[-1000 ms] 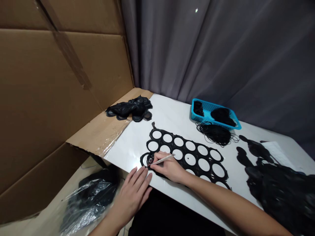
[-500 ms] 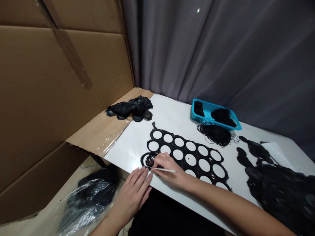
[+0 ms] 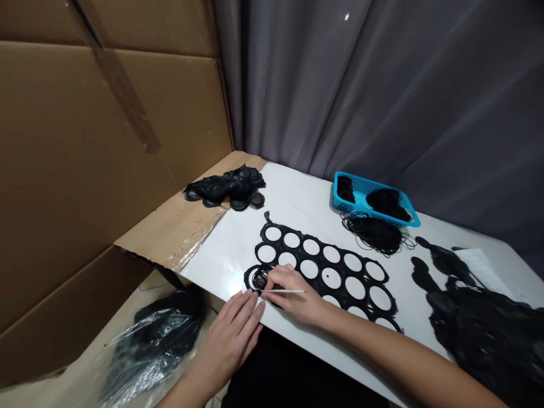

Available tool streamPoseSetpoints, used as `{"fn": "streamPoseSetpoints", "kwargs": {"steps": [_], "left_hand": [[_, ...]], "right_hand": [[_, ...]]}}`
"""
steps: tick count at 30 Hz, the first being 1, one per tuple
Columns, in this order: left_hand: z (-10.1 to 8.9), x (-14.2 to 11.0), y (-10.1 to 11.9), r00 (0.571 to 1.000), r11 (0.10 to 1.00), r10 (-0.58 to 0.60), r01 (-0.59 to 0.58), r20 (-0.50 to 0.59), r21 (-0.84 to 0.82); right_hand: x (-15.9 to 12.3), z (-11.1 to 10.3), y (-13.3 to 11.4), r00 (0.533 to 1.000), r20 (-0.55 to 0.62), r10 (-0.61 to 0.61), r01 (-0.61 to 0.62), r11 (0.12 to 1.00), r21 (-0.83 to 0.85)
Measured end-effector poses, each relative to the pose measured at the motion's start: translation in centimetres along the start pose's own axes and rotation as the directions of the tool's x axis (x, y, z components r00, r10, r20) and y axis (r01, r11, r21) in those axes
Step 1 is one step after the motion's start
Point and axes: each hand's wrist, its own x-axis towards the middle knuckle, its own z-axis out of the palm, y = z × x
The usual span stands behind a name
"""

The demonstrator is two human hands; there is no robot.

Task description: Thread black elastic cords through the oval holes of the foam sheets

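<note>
A black rubber sheet (image 3: 322,263) with rows of round holes lies flat on the white table (image 3: 297,192). My right hand (image 3: 293,292) is closed round a thin white stick (image 3: 284,291) and rests over the sheet's near left corner. At its fingertips is a small bunch of thin black rings (image 3: 259,277), over the corner hole; whether the fingers also grip them is hidden. My left hand (image 3: 238,326) lies flat, fingers stretched out, with its fingertips at the table's front edge beside that corner.
A blue basket (image 3: 359,198) holds black rings, with a loose pile of rings (image 3: 376,233) before it. Black rubber scraps (image 3: 488,323) lie at the right, more scraps (image 3: 232,186) at the back left. A cardboard wall (image 3: 170,113) stands left; a clear plastic bag (image 3: 157,340) sits below.
The view has shifted very slightly. Both hands stay at the same corner of the sheet, the white stick still in my right hand.
</note>
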Motion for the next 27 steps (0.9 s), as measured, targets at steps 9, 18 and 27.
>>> {"fn": "streamPoseSetpoints", "kwargs": {"steps": [9, 18, 27], "left_hand": [[-0.1, 0.1, -0.1, 1.0, 1.0, -0.004, 0.004, -0.002, -0.018], [0.0, 0.2, -0.4, 1.0, 1.0, 0.022, -0.022, 0.003, 0.019], [-2.3, 2.8, -2.3, 0.999, 0.994, 0.02, -0.024, -0.035, -0.109]], "right_hand": [[-0.4, 0.7, 0.4, 0.982, -0.03, -0.184, 0.179, 0.976, -0.121], [2.0, -1.2, 0.9, 0.907, -0.19, -0.375, 0.234, 0.826, -0.513], [0.3, -11.3, 3.8, 0.828, -0.472, 0.303, -0.212, 0.948, 0.237]]}}
